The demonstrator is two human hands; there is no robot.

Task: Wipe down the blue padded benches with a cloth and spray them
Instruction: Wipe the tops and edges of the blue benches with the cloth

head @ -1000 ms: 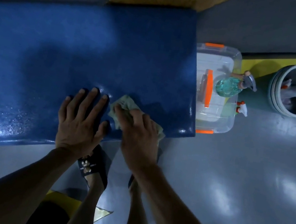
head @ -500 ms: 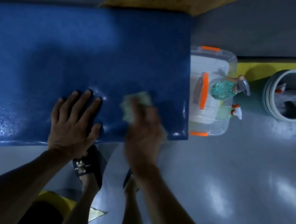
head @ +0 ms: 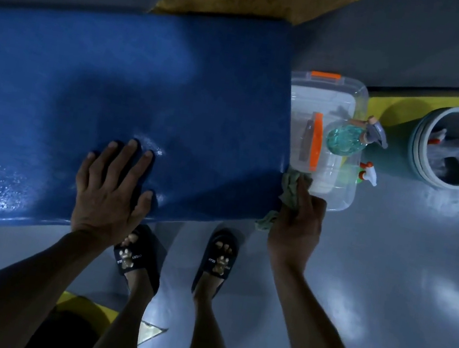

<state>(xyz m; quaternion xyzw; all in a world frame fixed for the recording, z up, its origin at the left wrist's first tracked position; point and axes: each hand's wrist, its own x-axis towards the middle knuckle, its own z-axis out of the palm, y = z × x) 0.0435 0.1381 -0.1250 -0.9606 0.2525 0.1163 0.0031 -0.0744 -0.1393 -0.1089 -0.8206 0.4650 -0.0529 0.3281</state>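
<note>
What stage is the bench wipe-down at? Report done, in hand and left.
Done: the bench top looks largely wiped, with a wet sheen near its front left. In hand: the right hand grips the cloth against the bench's right end corner, while the left hand rests flat on top. Left: finishing that end; the spray bottle sits untouched on the plastic box.

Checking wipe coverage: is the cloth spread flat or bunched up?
Bunched. The cloth is crumpled in the right hand, folds sticking out past the fingers, pressed against the end corner of the blue bench.
</note>
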